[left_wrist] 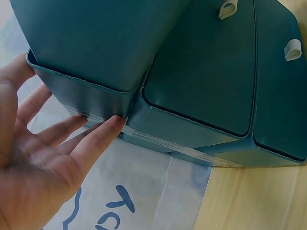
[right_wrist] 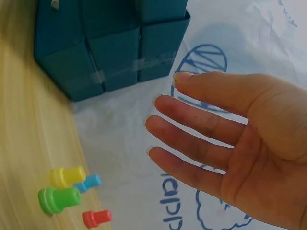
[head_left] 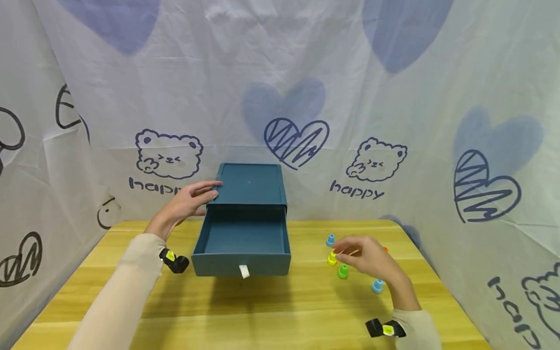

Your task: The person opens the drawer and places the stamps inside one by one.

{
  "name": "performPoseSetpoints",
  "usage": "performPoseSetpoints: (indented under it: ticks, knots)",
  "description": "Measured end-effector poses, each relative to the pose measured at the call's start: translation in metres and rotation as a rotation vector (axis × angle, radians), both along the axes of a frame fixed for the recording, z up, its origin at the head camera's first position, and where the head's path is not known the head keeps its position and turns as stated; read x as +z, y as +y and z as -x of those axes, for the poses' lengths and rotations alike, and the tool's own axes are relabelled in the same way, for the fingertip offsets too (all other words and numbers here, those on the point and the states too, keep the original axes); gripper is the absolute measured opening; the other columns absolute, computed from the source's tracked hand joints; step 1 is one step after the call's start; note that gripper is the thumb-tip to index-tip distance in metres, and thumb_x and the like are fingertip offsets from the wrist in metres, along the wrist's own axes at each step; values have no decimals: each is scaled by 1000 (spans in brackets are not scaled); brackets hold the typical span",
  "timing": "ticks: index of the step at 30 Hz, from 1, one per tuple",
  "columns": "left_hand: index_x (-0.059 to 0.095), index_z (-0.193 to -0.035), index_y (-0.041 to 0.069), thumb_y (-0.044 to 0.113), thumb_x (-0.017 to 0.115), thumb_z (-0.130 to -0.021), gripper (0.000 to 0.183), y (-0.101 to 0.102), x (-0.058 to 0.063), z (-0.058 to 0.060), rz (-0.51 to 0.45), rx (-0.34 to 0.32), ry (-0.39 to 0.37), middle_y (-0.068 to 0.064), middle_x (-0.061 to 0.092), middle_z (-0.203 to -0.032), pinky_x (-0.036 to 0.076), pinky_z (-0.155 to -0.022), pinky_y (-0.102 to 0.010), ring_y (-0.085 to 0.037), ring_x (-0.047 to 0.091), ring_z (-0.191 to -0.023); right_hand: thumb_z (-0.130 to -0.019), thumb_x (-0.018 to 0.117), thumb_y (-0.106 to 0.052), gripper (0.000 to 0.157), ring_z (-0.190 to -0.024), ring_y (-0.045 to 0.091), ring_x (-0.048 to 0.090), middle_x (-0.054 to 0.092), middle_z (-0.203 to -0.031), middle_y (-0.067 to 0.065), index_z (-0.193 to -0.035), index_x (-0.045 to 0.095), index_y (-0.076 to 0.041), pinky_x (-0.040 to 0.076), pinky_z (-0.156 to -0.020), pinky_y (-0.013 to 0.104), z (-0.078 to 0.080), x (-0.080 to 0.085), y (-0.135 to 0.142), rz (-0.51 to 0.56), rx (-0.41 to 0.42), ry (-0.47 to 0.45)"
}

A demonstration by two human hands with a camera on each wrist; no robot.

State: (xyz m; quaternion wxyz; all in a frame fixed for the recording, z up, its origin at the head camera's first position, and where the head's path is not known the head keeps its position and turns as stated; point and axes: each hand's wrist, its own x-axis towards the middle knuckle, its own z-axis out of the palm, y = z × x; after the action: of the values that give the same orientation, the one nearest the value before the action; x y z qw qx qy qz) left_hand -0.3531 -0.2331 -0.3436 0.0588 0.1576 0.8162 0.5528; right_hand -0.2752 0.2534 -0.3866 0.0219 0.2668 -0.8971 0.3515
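A stacked dark teal drawer cabinet (head_left: 251,182) stands on the table with its top drawer (head_left: 218,265) pulled out; the drawer's inside looks bare. My left hand (head_left: 185,201) lies against the cabinet's left side near the top, and in the left wrist view its extended fingers (left_wrist: 100,139) touch the casing. Above several small peg-shaped pieces hovers my right hand (head_left: 372,257), holding nothing; its fingers are spread and slightly bent. Around it stand a yellow peg (head_left: 332,259), a green peg (head_left: 343,271) and a blue peg (head_left: 330,240).
Another light blue peg (head_left: 377,286) stands nearer the right wrist. An orange-red piece (right_wrist: 97,218) is partly hidden behind the right hand in the head view. A white pull tab (head_left: 244,271) hangs from the open drawer. Behind the wooden table (head_left: 262,321) hangs a printed cloth (head_left: 236,107).
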Motion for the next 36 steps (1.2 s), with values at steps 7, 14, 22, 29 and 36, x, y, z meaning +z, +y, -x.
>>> performPoseSetpoints:
  ticks: [7, 14, 22, 29, 36]
  knots:
    - [38, -160, 16, 44, 58, -105, 65, 0, 1, 0, -4, 2, 1, -16, 26, -171, 35, -118, -67, -42, 24, -158, -96, 73, -13, 21, -96, 14, 72, 77, -112, 9, -116, 76, -13, 60, -83, 23, 7, -7, 8, -17, -28, -32]
    - [38, -160, 18, 45, 58, -105, 65, 1, 2, 1, 7, 7, -1, -15, 25, -171, 35, -119, -67, -41, 24, -158, -94, 75, -11, 17, -96, 18, 72, 77, -110, 8, -111, 77, -11, 60, -85, 27, 13, -12, 15, -39, -27, -13]
    - [38, -160, 18, 45, 57, -105, 64, 2, 0, 1, 11, 13, 9, -16, 24, -171, 34, -119, -68, -42, 23, -158, -93, 76, -8, 18, -97, 24, 73, 75, -114, 18, -110, 77, -6, 61, -81, 25, 20, -22, 22, -42, -31, -35]
    - [37, -161, 18, 43, 56, -106, 63, 1, -1, -1, 8, 10, 4, -15, 24, -172, 33, -119, -68, -42, 22, -159, -92, 75, -5, 18, -98, 25, 73, 75, -114, 17, -110, 77, -7, 61, -79, 24, 27, -32, 28, -45, -63, -93]
    - [38, -160, 18, 44, 56, -106, 64, 2, 0, -2, 11, 10, 22, -16, 26, -171, 35, -119, -67, -42, 23, -158, -92, 75, -4, 20, -99, 24, 72, 75, -117, 18, -112, 76, -6, 62, -83, 33, 29, -40, 31, -53, -85, -127]
